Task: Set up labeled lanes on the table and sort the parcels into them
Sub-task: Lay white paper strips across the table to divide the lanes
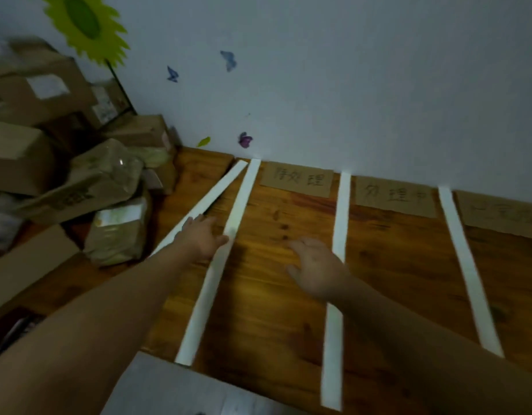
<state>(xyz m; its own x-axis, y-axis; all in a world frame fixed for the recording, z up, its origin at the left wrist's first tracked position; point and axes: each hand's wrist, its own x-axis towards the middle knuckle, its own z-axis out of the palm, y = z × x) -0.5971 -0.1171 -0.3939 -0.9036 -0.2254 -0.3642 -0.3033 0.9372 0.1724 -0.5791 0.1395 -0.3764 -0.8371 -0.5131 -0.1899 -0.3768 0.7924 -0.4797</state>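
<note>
Left hand [203, 236] spread flat between slanted strip [216, 187] and second strip [243, 193]. Right hand [315, 265] spread over bare lane. Parcels [109, 187] heaped left of strips. Rightmost label [498, 211] cut off, writing illegible.

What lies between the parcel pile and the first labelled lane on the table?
The slanted white strip, the lane's edge strip and the left hand lying between them; nothing taller shows.

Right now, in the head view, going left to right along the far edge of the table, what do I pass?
pile of parcels → slanted white strip → straight white strip → first cardboard label → third white strip → second cardboard label → fourth white strip → third cardboard label
</note>
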